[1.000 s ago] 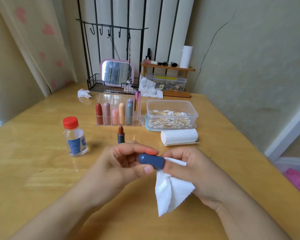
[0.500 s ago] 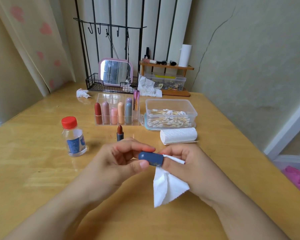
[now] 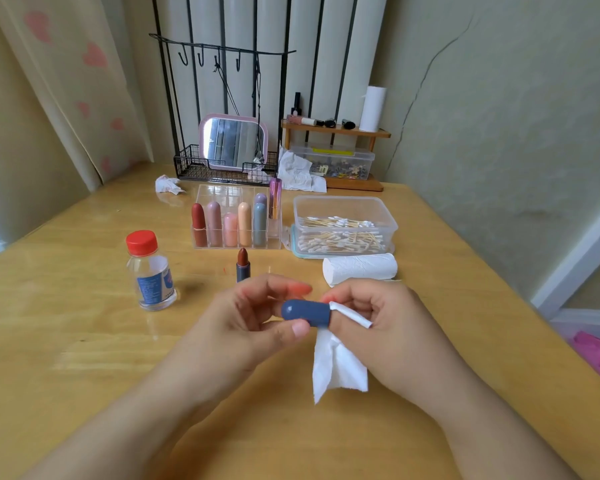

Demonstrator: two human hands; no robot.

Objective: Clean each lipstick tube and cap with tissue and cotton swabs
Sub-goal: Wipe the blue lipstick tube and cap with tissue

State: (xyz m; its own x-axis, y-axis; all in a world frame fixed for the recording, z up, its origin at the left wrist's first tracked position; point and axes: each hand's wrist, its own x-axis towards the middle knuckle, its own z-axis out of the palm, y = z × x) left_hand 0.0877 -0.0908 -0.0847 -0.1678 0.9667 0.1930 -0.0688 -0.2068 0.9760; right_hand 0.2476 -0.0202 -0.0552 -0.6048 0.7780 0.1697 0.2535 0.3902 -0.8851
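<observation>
Cap wipe in progress, little changed over the last second

The left hand [image 3: 243, 327] keeps its thumb-and-finger pinch on the blue cap [image 3: 305, 312], while the right hand [image 3: 371, 320], fingers curled, holds the tissue [image 3: 336, 368] at the cap's open end, apparently pushed inside. Only the grip has shifted slightly, so the wiping continues. The uncapped lipstick tube [image 3: 243, 265] stands just behind the cap, awaiting its turn.
</observation>
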